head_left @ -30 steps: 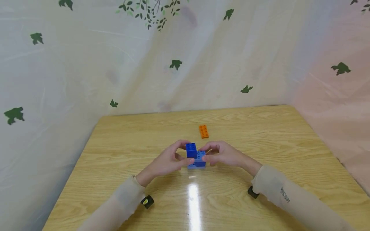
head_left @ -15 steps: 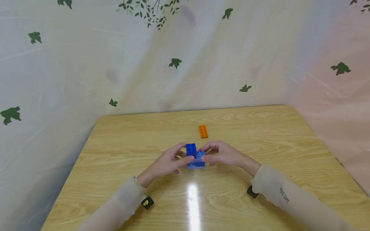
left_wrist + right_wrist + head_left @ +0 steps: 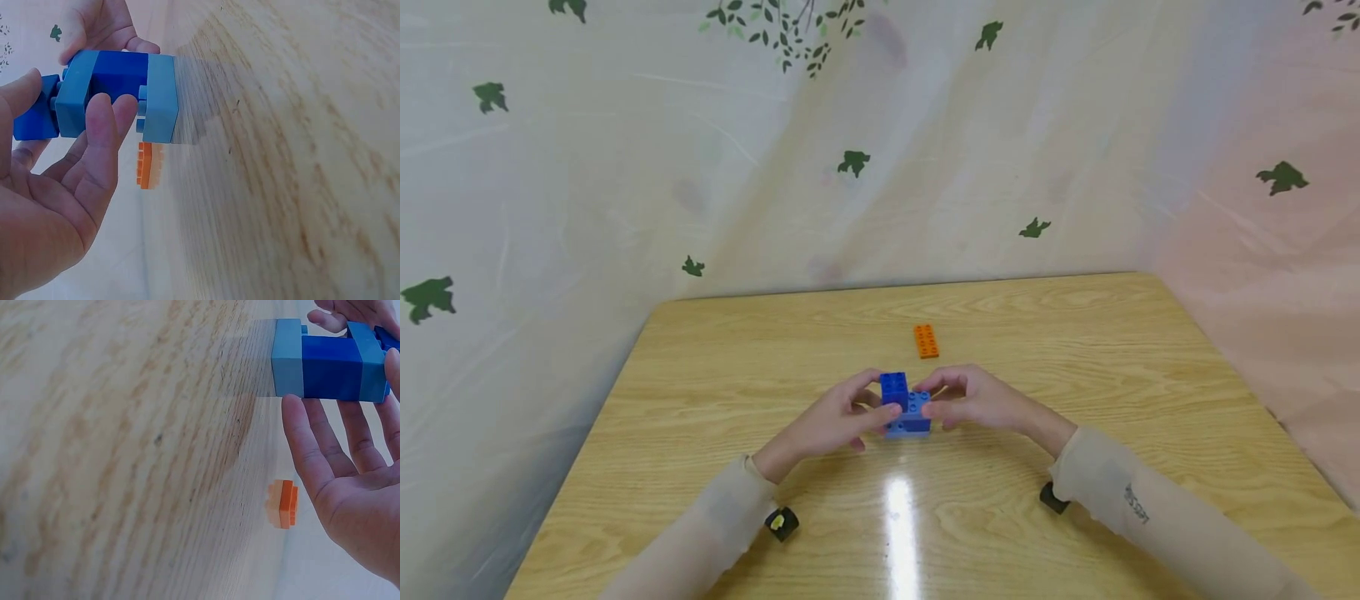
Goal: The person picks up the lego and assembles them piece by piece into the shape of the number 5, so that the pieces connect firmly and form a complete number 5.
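Observation:
A small stack of toy building bricks stands on the table between both hands. Its base is a light blue brick (image 3: 161, 100), with a dark blue brick (image 3: 331, 367) above it on the right. Over that lies a second light blue brick (image 3: 919, 402), overhanging to the left. On top at the left sits another dark blue brick (image 3: 893, 387). My left hand (image 3: 838, 417) pinches this top brick between thumb and index finger, its other fingers below, near the gap. My right hand (image 3: 988, 402) holds the stack's right end, thumb in front at the upper light blue brick, fingers behind.
A flat orange brick (image 3: 927, 341) lies on the wooden table (image 3: 737, 350) beyond the stack. Behind the table hangs a pale curtain (image 3: 925, 150) with green leaf prints. A bright light reflection shows on the near tabletop.
The left hand has shifted slightly, and a lower finger now shows beneath its palm. The right hand keeps its grip. The stack stands much as before; the view has moved a little.

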`<state>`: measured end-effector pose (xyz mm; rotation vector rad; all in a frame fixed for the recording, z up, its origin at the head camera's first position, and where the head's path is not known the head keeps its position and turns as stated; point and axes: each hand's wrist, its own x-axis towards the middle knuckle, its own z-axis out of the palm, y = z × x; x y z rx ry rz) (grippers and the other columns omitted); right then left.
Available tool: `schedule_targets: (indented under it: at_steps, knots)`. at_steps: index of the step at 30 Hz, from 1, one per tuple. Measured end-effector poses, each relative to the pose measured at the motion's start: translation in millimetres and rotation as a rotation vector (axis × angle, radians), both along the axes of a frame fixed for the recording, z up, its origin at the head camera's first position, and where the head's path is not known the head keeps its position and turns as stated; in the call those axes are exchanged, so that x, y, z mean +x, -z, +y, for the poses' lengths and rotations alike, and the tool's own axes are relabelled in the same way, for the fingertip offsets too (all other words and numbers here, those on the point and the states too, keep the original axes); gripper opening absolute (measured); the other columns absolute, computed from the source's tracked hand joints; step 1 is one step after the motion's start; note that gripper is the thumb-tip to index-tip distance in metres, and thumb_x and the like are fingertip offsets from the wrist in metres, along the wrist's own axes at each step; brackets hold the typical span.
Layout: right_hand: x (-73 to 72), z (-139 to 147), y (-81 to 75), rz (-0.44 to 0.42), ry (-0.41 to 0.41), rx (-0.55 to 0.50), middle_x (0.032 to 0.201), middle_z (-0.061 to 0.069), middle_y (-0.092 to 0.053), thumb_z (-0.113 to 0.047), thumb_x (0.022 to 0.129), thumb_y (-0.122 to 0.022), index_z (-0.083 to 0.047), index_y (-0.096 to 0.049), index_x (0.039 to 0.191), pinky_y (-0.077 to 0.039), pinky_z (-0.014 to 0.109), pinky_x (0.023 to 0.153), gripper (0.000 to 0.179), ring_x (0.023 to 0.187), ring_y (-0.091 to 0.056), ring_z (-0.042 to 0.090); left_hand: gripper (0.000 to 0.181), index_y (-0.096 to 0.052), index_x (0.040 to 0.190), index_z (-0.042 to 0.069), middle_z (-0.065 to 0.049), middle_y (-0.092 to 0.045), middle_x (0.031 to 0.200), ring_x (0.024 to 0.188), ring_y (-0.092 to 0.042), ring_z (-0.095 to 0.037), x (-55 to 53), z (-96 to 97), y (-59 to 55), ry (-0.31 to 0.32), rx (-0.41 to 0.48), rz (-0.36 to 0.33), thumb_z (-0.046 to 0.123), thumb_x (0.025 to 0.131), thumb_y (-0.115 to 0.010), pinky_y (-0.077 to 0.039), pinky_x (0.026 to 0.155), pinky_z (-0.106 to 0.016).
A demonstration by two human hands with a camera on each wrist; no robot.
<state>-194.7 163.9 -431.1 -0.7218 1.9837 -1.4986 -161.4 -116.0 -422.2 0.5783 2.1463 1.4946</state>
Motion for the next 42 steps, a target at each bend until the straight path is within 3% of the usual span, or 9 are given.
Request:
schedule_targets:
  at_steps: [7, 16, 32, 36, 42]
  knots:
    - [-0.4, -0.9, -0.6, -0.003, 0.008, 0.005, 0.123, 0.014, -0.066, -0.025, 0.099, -0.07, -0.006, -0.065, 0.128, -0.059, 0.05, 0.081, 0.035, 0.101, -0.068, 0.034, 0.047, -0.047, 0.144, 0.026, -0.015, -0.066, 0.116, 0.097, -0.071, -0.034, -0.8, -3.0, -1.3, 0.018, 0.011, -0.009, 0.04, 0.102, -0.063, -0.06, 0.063, -0.046]
    - [-0.1, -1.2, -0.8, -0.007, 0.009, 0.0, 0.124, 0.014, -0.066, -0.024, 0.099, -0.07, -0.006, -0.065, 0.128, -0.06, 0.05, 0.08, 0.035, 0.101, -0.069, 0.034, 0.041, -0.052, 0.139, 0.024, -0.011, -0.066, 0.113, 0.092, -0.07, -0.034, -0.8, -3.2, 1.7, 0.024, -0.005, 0.054, 0.036, 0.102, -0.064, -0.059, 0.059, -0.042]
    - [0.9, -1.2, -3.5, 0.013, 0.003, 0.008, 0.125, 0.013, -0.065, -0.024, 0.099, -0.069, -0.007, -0.065, 0.129, -0.059, 0.051, 0.08, 0.035, 0.102, -0.068, 0.034, 0.047, -0.052, 0.14, 0.024, -0.012, -0.065, 0.103, 0.081, -0.065, -0.04, 2.3, 0.8, -1.7, 0.007, -0.036, 0.097, 0.043, 0.1, -0.065, -0.059, 0.054, -0.045]
    - [1.8, -1.2, -3.6, 0.018, 0.005, 0.001, 0.125, 0.013, -0.065, -0.023, 0.099, -0.069, -0.007, -0.065, 0.129, -0.059, 0.052, 0.08, 0.034, 0.101, -0.068, 0.035, 0.04, -0.055, 0.135, 0.026, -0.008, -0.066, 0.102, 0.077, -0.064, -0.038, 0.4, 2.5, -0.4, 0.009, -0.061, 0.141, 0.042, 0.1, -0.065, -0.055, 0.053, -0.038]
    - [2.7, -2.0, -5.0, 0.023, 0.006, -0.002, 0.124, 0.012, -0.066, -0.023, 0.098, -0.07, -0.007, -0.065, 0.128, -0.059, 0.053, 0.079, 0.034, 0.1, -0.068, 0.038, 0.034, -0.058, 0.13, 0.022, -0.001, -0.067, 0.098, 0.081, -0.061, -0.025, -2.8, 4.2, 3.5, 0.01, -0.066, 0.213, 0.035, 0.1, -0.067, -0.049, 0.062, -0.028]
